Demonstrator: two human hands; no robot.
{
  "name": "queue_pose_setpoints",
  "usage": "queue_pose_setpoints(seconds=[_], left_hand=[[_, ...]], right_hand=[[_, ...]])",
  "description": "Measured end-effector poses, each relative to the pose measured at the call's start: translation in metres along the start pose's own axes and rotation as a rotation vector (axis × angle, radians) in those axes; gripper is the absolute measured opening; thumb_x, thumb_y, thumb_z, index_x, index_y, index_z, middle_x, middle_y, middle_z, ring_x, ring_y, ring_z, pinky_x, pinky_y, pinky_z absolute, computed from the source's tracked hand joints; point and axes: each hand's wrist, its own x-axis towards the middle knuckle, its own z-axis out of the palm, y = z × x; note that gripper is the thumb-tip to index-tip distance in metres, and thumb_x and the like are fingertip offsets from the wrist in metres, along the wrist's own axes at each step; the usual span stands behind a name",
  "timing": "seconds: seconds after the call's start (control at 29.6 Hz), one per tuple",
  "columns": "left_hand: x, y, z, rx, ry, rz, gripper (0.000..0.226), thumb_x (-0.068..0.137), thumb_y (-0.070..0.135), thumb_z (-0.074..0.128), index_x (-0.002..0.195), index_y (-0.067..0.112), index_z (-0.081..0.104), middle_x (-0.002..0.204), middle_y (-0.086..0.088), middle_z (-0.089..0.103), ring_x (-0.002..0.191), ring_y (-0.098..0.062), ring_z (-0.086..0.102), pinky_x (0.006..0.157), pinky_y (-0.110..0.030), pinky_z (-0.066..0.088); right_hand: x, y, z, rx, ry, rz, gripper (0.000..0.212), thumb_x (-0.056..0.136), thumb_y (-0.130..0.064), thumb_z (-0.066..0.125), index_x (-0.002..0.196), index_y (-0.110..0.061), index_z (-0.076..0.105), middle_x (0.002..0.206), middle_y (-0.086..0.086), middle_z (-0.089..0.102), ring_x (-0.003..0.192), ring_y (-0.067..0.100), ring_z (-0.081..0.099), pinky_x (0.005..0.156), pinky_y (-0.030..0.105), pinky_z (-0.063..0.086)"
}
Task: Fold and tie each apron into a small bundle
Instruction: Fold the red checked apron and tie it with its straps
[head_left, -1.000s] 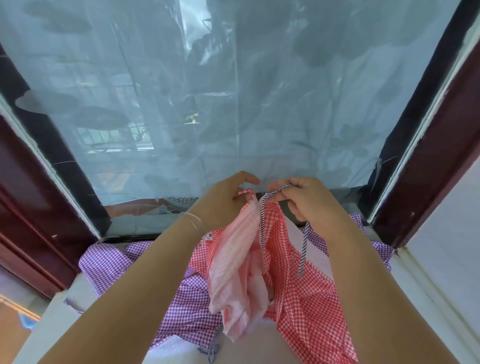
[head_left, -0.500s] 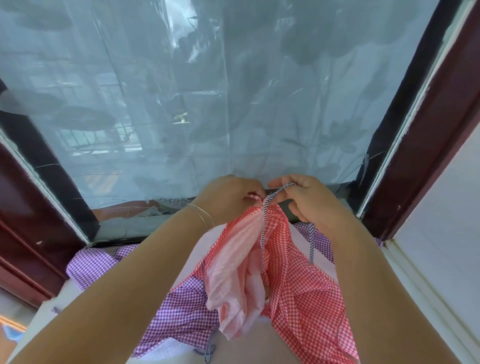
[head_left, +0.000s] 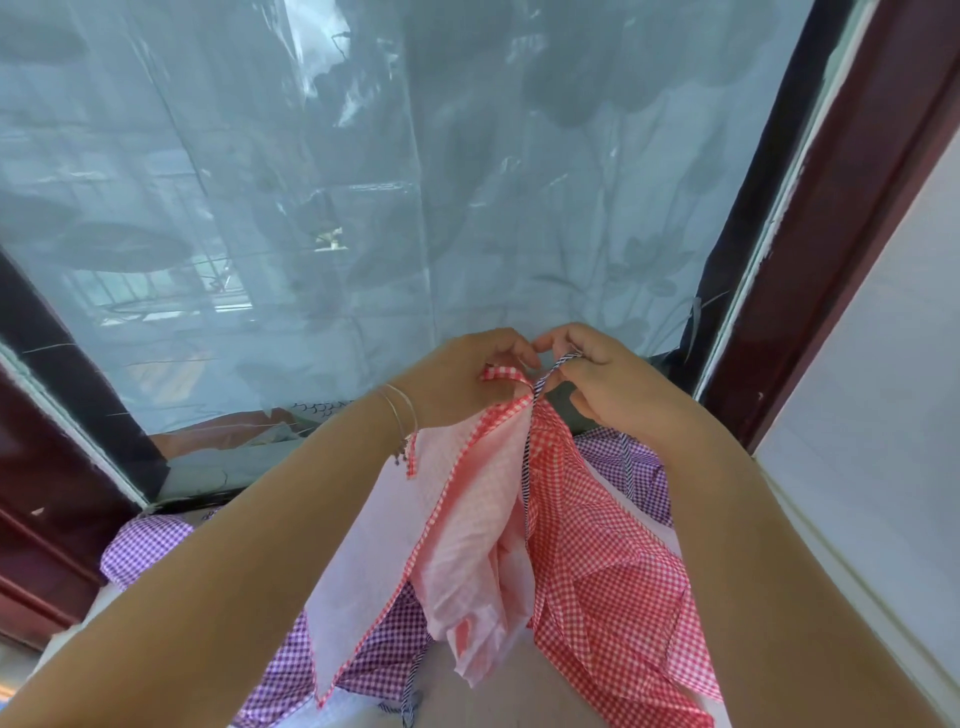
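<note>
A red-and-white gingham apron (head_left: 587, 561) hangs in the air from both my hands, its pale inner side turned out on the left. My left hand (head_left: 457, 379) pinches the apron's top edge at a red gingham corner. My right hand (head_left: 602, 379) pinches a dark striped tie string (head_left: 529, 457) that runs down the apron's middle. The two hands nearly touch at the fingertips. A purple gingham apron (head_left: 332, 670) lies spread on the sill below, mostly hidden by my arms and the red apron.
A window covered with translucent sheeting (head_left: 363, 208) fills the view ahead. Dark red frame posts stand at the left (head_left: 36, 467) and right (head_left: 852, 208). A white wall (head_left: 893, 415) is at the right. The pale sill (head_left: 498, 696) lies beneath.
Both hands have risen and drawn closer together. The red apron has opened out wider, its pale left panel spreading down toward my left forearm.
</note>
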Motion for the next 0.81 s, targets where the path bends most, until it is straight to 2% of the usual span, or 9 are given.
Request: queue_pose_setpoints(seconds=[0.1,0.24,0.3,0.41,0.47,0.57,0.68,0.74,0.81], left_hand=[[0.002,0.006,-0.001,0.125,-0.093,0.007,0.027,0.094,0.014,0.056,0.120,0.018,0.062,0.110,0.011,0.061,0.100,-0.003,0.055,0.085,-0.011,0.036],[0.003,0.007,-0.005,0.222,0.082,-0.008,0.024,0.096,0.017,0.053,0.113,0.018,0.070,0.110,0.002,0.069,0.095,-0.004,0.056,0.078,-0.008,0.035],[0.003,0.009,-0.006,0.229,0.127,-0.016,0.023,0.096,0.014,0.053,0.109,0.017,0.071,0.103,0.005,0.069,0.088,0.003,0.054,0.075,-0.007,0.034],[-0.001,0.005,-0.014,-0.122,0.327,-0.164,0.024,0.094,-0.001,0.045,0.092,0.013,0.064,0.079,0.004,0.062,0.068,0.006,0.056,0.072,-0.017,0.040],[-0.004,-0.020,-0.027,-0.015,0.494,-0.334,0.022,0.094,0.004,0.040,0.097,0.015,0.059,0.089,-0.005,0.061,0.084,-0.016,0.060,0.077,-0.027,0.043],[-0.021,-0.058,-0.036,0.586,0.303,-0.510,0.043,0.088,0.009,0.047,0.129,0.021,0.049,0.130,-0.010,0.046,0.120,-0.032,0.042,0.098,-0.040,0.038],[-0.025,-0.049,-0.016,0.308,0.095,-0.345,0.049,0.089,0.018,0.060,0.136,0.020,0.045,0.139,-0.004,0.044,0.129,-0.025,0.040,0.106,-0.032,0.033],[-0.032,-0.034,0.014,0.046,-0.189,-0.287,0.048,0.091,0.029,0.061,0.135,0.016,0.045,0.133,-0.002,0.054,0.118,-0.017,0.052,0.095,-0.020,0.040],[-0.042,-0.038,0.048,0.181,-0.328,-0.269,0.067,0.086,0.045,0.065,0.141,0.021,0.036,0.138,0.002,0.049,0.117,-0.013,0.051,0.094,-0.019,0.039]], right_hand=[[-0.002,0.000,-0.002,0.046,-0.021,-0.002,0.030,0.098,-0.003,0.037,0.115,-0.021,0.055,0.082,0.004,0.067,0.039,0.008,0.025,0.035,0.018,0.018],[0.002,0.010,0.003,0.179,-0.080,0.020,0.023,0.095,-0.005,0.052,0.114,-0.019,0.054,0.058,0.007,0.038,0.041,0.011,0.021,0.038,0.026,0.013],[0.005,0.017,0.010,0.273,-0.088,0.028,0.019,0.092,-0.008,0.060,0.109,-0.016,0.058,0.055,0.004,0.035,0.040,0.012,0.020,0.037,0.023,0.012],[0.014,0.029,0.013,0.317,0.142,0.120,0.015,0.088,-0.010,0.065,0.103,-0.013,0.065,0.055,-0.001,0.044,0.036,0.009,0.030,0.036,0.021,0.019],[0.018,0.038,0.006,0.285,0.429,0.152,0.019,0.087,-0.012,0.066,0.105,-0.016,0.069,0.069,-0.006,0.055,0.044,0.000,0.043,0.043,0.015,0.030],[0.014,0.039,-0.003,0.420,0.570,0.117,0.020,0.090,-0.008,0.060,0.104,-0.018,0.071,0.075,-0.005,0.061,0.046,0.000,0.053,0.046,0.015,0.036],[0.007,0.016,0.002,0.630,0.502,0.041,0.020,0.092,0.000,0.056,0.098,-0.013,0.071,0.082,0.007,0.067,0.055,0.004,0.062,0.052,0.017,0.048],[0.007,-0.002,0.003,0.740,0.528,-0.065,0.021,0.092,0.004,0.055,0.099,-0.009,0.070,0.088,0.008,0.069,0.061,0.005,0.066,0.062,0.017,0.055],[0.008,-0.017,-0.008,0.773,0.600,-0.183,0.023,0.092,0.006,0.054,0.098,-0.010,0.070,0.094,0.004,0.070,0.076,0.009,0.070,0.079,0.024,0.057]])
